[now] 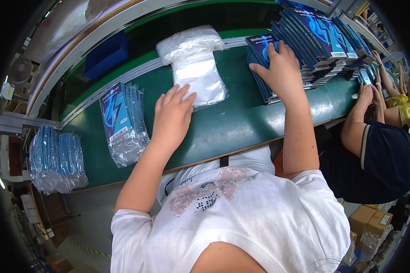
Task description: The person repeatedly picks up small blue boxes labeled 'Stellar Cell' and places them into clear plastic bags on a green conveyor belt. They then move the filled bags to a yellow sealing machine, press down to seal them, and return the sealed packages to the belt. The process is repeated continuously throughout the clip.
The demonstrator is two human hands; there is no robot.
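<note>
My left hand [173, 114] is open, its fingers spread at the lower left edge of a stack of flat clear plastic bags [200, 76]. The far end of that stack is bunched and crinkled. On the right, my right hand [281, 70] lies over the nearest pile of flat dark-blue printed boxes [258, 43]. Its fingers are stretched across the top box and the thumb points out at the left side. Whether it presses on the box or hovers just above cannot be told. Left of my left hand, several blue boxes in clear bags [120, 111] lean in an overlapping row.
Another row of bagged boxes [57, 152] stands at the table's far left end. More leaning box stacks [312, 34] fill the back right. A blue bin [105, 54] sits beyond the metal rail. Close on my right, a person in a dark shirt [382, 154] works at the same green table [223, 129].
</note>
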